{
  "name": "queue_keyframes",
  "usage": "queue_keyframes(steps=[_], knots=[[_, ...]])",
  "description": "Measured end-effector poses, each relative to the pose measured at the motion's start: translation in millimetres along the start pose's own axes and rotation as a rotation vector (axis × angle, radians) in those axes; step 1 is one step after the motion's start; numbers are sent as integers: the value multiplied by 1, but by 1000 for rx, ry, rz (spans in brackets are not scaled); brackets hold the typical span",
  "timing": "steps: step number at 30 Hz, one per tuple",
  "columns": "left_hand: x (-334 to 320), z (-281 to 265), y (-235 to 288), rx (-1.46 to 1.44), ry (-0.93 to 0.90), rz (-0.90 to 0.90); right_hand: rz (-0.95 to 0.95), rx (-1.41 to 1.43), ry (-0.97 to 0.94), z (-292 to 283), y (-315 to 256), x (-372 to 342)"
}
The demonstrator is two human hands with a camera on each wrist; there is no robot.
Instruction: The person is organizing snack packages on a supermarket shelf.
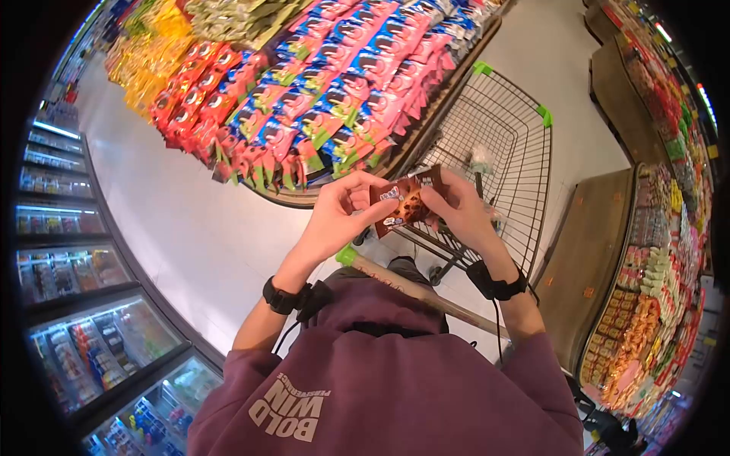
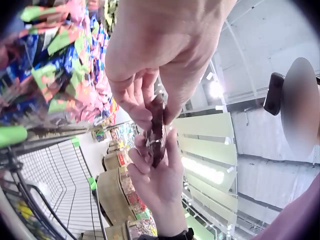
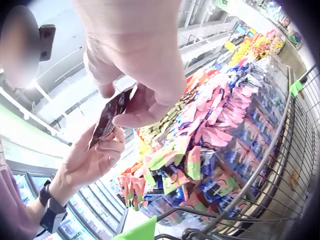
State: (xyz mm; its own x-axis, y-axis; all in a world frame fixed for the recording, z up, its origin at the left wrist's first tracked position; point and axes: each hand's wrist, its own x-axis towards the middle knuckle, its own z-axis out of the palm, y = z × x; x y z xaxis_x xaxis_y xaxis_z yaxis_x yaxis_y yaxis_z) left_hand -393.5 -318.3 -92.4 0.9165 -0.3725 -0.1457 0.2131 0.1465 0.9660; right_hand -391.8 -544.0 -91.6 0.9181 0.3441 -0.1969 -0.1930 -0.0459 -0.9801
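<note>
A small brown snack packet (image 1: 403,204), printed with what looks like a chocolate-chip cookie, is stretched between both hands in front of the chest. My left hand (image 1: 340,215) pinches its left end, thumb on the printed face and fingers behind. The right hand (image 1: 462,210) pinches the other end, its thumb pressed on the cookie picture. From the left wrist, the packet (image 2: 157,131) appears edge-on, with fingertips of both hands around it. In the right wrist view the dark wrapper (image 3: 111,116) runs slantwise from one hand to the other.
A wire shopping cart (image 1: 509,152) with green corners stands just beyond the hands, its handle (image 1: 411,287) before the waist. Bagged goods lie inside. A display heaped with colourful snack bags (image 1: 319,99) is ahead to the left. Freezers (image 1: 99,349) line the left, stocked shelves (image 1: 639,304) the right.
</note>
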Motion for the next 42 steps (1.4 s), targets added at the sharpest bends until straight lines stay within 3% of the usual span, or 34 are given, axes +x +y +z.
queue_keyframes(steps=[3,8,11,12,15,19,22,30,33,42], knots=[[-20,-26,6,22,-10,25,2,26,4,29,-16,8],[-40,-50,9,-65,265,196,-136,25,98,74,-29,26],[-50,-67,22,-208,245,180,-141,73,120,99,-42,34],[-53,-67,27,-219,315,196,-225,58,100,106,-42,38],[-61,-80,32,-152,370,275,-198,-35,126,121,-42,47],[-69,-86,33,131,496,366,-456,-397,325,139,-32,63],[-69,-84,28,20,557,365,-350,-356,354,152,-33,58],[-58,-69,22,-152,536,422,-217,144,278,136,-37,53],[-54,-61,19,-113,564,390,-235,122,224,128,-37,43],[-31,-22,19,-153,464,343,-319,104,410,86,-36,27]])
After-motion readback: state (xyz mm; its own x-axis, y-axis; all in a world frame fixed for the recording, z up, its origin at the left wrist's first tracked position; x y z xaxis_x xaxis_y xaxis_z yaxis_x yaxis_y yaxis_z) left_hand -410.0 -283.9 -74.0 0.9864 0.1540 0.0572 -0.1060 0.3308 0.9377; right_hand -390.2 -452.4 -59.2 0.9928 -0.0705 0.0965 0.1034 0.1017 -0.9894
